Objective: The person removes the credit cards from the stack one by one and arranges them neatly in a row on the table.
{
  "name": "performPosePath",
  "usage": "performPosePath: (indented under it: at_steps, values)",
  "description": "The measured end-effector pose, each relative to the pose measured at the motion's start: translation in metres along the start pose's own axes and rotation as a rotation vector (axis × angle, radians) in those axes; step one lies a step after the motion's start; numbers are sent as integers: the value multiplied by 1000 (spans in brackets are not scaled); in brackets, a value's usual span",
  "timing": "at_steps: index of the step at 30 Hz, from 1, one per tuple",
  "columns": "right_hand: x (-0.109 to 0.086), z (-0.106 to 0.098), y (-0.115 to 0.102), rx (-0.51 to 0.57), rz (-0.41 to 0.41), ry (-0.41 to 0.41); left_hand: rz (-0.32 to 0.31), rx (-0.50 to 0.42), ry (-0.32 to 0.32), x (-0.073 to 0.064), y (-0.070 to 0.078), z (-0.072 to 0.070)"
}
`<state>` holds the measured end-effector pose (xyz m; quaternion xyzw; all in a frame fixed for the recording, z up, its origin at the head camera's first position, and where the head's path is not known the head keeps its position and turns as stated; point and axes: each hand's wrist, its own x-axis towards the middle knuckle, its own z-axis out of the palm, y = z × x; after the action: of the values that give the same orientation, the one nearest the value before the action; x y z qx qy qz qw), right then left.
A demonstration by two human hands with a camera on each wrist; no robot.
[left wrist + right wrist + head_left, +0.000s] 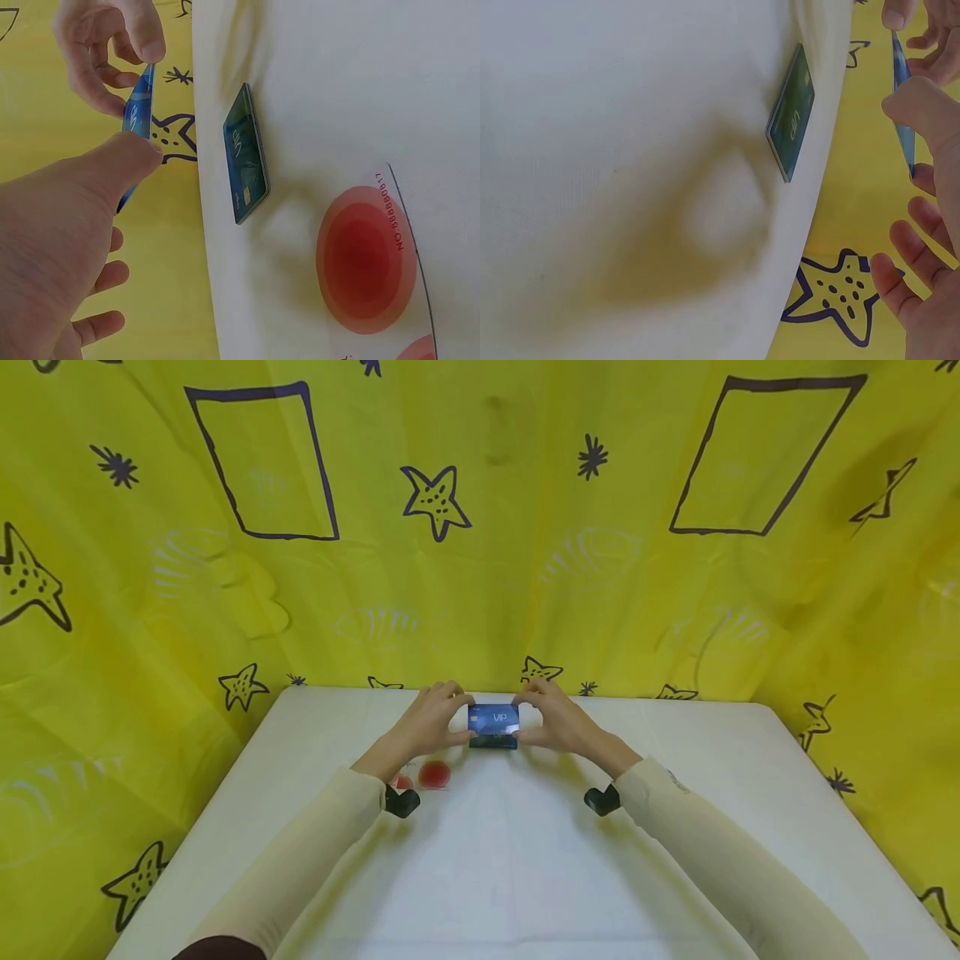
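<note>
Between both hands, a blue VIP card [492,717] is held by its short ends, raised off the table. My left hand [433,724] pinches its left end between thumb and fingers. The right hand [557,724] grips the opposite end the same way, its other fingers spread away from the card in the right wrist view. Below lies a second VIP card [246,161], dark blue-green in the shade, flat on the white table; its edge looks layered, like a small stack. In the head view the raised card overlaps most of it.
A pale card with red circles [434,774] lies on the white table [495,860] beside the left wrist; red printed digits show in the left wrist view. A yellow curtain [495,593] with drawn stars and frames hangs behind the table's far edge and along its sides.
</note>
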<state>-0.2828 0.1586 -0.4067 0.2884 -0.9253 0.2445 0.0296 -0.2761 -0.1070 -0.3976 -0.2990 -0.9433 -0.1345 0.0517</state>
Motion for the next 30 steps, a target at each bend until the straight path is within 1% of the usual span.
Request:
performPosePath:
  at_steps: [7, 14, 19, 22, 26, 30]
  values:
    - [-7, 0, -4, -5, -29, 7, 26, -16, 18, -7, 0, 4]
    - [-13, 5, -3, -9, -58, 12, 57, -10, 35, -13, 0, 8]
    - [-16, 8, -4, 4, -72, 21, 67, -23, 39, -16, 1, 9]
    - [-17, 10, -4, 12, -81, 23, 73, -14, 42, -18, 2, 10]
    - [-18, 14, -3, 14, -81, 15, 71, -9, 36, -20, 1, 12]
    - [-20, 17, -3, 22, -69, -4, 64, -17, 15, -23, 0, 15]
